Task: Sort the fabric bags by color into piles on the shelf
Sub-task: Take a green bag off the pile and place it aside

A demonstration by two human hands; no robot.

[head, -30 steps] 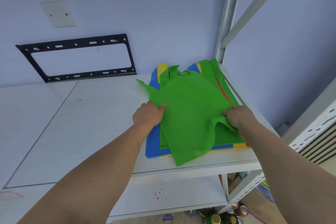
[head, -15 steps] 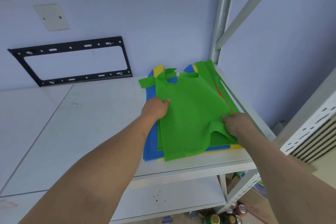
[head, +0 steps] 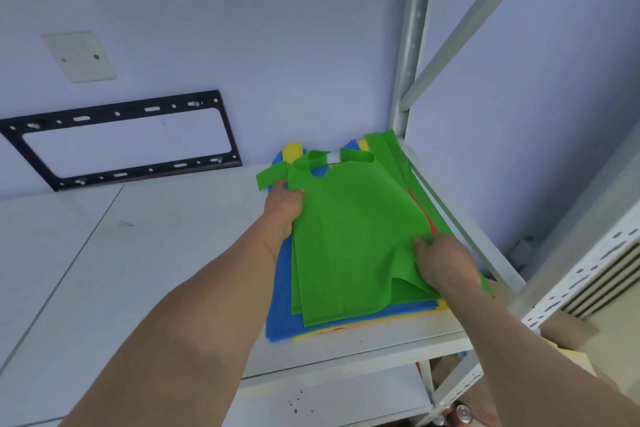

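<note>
Both hands have squared the green bag (head: 349, 236) onto the mixed pile (head: 278, 322) at the shelf's (head: 156, 270) right end. Left hand (head: 282, 211) grips its left edge, right hand (head: 441, 262) pinches its right edge. Sorting has barely begun; next, lift it clear to open shelf leftward.

I can read no text, label, brand or number anywhere. The bags (head: 353, 239), the shelf (head: 156, 253), the wall plate (head: 79, 56) and the black bracket (head: 117, 139) all look blank to me.
</note>
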